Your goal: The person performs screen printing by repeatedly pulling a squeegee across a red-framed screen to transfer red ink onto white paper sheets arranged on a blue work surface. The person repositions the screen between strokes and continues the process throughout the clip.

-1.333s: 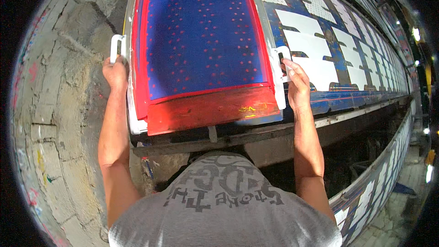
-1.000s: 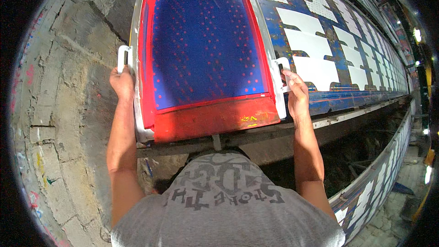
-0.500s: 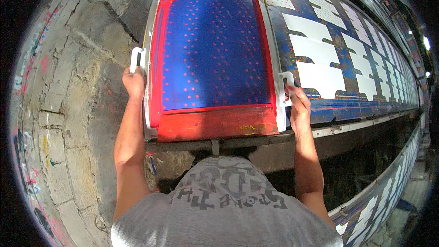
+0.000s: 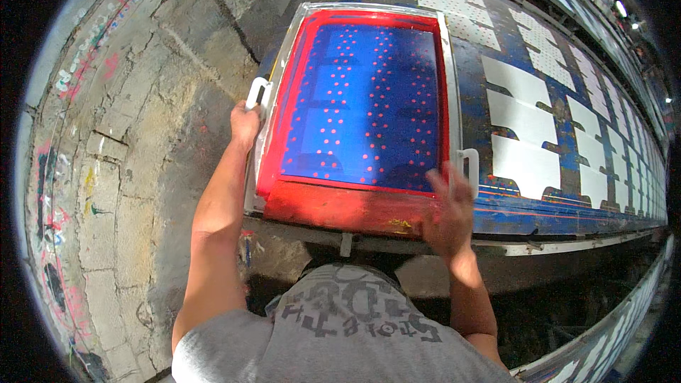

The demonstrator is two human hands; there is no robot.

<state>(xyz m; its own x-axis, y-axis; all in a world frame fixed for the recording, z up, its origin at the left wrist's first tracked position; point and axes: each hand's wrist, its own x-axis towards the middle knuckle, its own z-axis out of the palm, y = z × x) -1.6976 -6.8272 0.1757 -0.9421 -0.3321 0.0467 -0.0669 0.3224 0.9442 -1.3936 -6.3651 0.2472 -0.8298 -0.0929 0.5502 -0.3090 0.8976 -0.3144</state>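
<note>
A screen-printing frame (image 4: 454, 92) lies on the long table, its blue mesh (image 4: 358, 110) dotted with pink-red spots and bordered in red. Faint outlines of a cut piece show through the mesh. White handles sit on both sides. My left hand (image 4: 246, 124) is closed round the lower part of the left handle (image 4: 257, 92). Beside the right handle (image 4: 468, 168), my right hand (image 4: 450, 216) hovers over the frame's near right corner, blurred by motion. Its fingers look apart and hold nothing.
White cut pieces (image 4: 521, 128) lie in rows along the table to the right; the far ones (image 4: 461, 10) carry red dots. A metal rail (image 4: 525, 248) runs along the table's near edge. Cracked, paint-marked concrete floor (image 4: 135, 170) stretches on the left. Another table with white pieces stands at lower right.
My right hand has let go of the right handle and moved left over the frame's near corner. Outlines now show through the mesh. The whole view has shifted; my left hand keeps its handle.
</note>
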